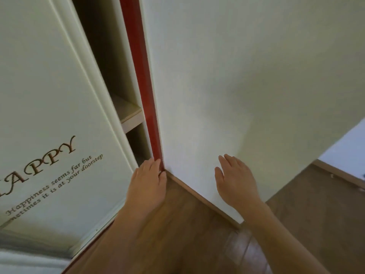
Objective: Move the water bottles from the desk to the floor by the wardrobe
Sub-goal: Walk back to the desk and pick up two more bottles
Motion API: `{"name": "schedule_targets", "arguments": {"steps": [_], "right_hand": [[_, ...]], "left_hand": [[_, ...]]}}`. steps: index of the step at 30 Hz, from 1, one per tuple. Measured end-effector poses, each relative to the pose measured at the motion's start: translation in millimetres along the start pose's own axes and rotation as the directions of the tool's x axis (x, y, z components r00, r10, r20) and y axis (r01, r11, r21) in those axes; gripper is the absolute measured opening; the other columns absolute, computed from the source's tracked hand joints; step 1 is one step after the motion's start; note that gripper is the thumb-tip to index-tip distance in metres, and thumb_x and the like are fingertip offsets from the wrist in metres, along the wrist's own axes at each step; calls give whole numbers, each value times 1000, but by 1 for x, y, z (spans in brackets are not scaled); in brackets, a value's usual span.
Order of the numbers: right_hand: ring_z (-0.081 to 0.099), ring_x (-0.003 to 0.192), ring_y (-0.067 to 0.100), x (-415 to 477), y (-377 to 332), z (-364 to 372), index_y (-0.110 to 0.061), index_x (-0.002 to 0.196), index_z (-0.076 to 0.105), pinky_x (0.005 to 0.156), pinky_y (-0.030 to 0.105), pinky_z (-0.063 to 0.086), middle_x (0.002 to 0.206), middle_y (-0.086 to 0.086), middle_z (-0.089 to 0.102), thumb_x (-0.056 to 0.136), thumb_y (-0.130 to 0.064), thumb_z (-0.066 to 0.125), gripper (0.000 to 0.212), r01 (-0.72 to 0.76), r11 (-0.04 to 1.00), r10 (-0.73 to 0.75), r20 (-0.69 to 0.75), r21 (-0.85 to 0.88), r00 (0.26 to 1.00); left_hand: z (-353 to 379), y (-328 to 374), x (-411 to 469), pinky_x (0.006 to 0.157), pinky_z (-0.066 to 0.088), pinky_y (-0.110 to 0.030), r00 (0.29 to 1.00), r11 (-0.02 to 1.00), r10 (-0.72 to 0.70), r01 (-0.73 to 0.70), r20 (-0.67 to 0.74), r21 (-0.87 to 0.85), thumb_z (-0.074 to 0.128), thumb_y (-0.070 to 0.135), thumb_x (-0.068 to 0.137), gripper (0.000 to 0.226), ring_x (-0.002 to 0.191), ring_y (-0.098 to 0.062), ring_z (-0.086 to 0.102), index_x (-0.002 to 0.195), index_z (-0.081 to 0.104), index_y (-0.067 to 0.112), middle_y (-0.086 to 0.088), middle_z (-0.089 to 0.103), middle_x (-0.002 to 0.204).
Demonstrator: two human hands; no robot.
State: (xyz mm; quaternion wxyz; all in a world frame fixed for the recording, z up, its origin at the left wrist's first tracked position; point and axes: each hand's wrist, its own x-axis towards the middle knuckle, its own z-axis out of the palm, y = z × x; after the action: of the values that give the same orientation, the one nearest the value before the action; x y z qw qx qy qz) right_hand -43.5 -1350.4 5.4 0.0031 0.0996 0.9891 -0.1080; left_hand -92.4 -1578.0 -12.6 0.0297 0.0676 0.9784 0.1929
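I see the wardrobe (49,86) at left, its pale door lettered in brown script. Past the door edge is a dark opening with a light shelf (131,115). A red strip (142,76) runs down beside a plain white wall (237,76). A thin baseboard (197,192) lies along the wall's foot. The wood-tone floor (187,224) lies below. Light is soft and even, brighter at far right.

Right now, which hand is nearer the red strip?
Left. The left hand is at the foot of the red strip; the right hand is apart, over the white panel.
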Motion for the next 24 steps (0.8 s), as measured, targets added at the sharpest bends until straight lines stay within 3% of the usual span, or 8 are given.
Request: {"name": "schedule_targets", "arguments": {"steps": [3,9,12,18,24], "right_hand": [[25,144,21,-39,45,-15,-15,151,30,118,36,17,157,3,31,104,-36,26,52,-87,996,88,-41,28,995],[26,144,20,-138,145,-41,-15,150,32,118,36,17,155,2,34,103,-40,27,53,-244,968,250,-101,67,963],[28,143,17,-191,196,-54,-16,149,34,117,35,16,154,1,37,104,-39,28,51,-321,944,329,-149,77,932],[31,142,16,-284,293,-67,-18,142,43,119,41,23,151,3,42,100,-45,19,55,-488,867,498,-209,101,842],[36,139,18,-346,359,-82,-15,144,42,115,34,21,149,4,45,102,-38,34,49,-642,757,649,-268,124,713]], "left_hand": [[20,45,-20,121,18,-43,993,994,106,-108,53,36,31,49,100,55,147,-18,24,151,27,29,6,23,161],[59,153,-77,116,2,-34,945,949,314,-312,91,-34,29,45,103,53,150,-17,12,153,23,28,6,13,163],[80,207,-105,119,7,-35,891,901,434,-430,137,-59,31,37,104,52,149,-19,16,153,27,19,-2,20,162],[120,314,-165,117,8,-31,788,815,579,-567,209,-118,29,41,104,53,148,-16,16,153,24,23,3,20,162],[153,412,-192,120,19,-38,613,659,749,-729,250,-185,30,40,103,52,146,-17,24,151,29,20,0,29,159]]}}
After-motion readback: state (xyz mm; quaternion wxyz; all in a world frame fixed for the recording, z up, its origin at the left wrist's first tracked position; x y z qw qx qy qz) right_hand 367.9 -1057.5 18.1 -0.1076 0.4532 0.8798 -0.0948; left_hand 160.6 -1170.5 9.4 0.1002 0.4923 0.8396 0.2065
